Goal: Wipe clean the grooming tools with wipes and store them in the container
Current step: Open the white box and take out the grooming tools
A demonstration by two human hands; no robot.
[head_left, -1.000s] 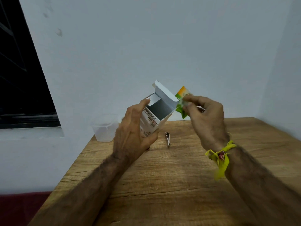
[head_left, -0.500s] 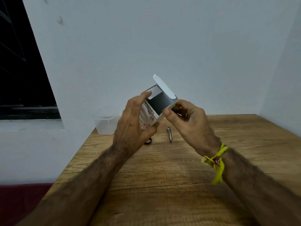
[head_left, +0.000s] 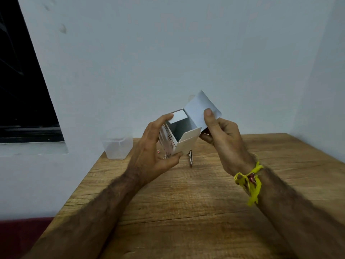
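Two hands: left hand [head_left: 149,154] grips wipes box [head_left: 177,139]; right hand [head_left: 222,135] pinches its flap [head_left: 199,109].
Done: nothing stored.
Left: wiping tool [head_left: 190,157], container [head_left: 117,146] centre-left.

Dim even light, soft focus, wide-angle bowing

both hands [head_left: 155,152] hold open box [head_left: 179,139]
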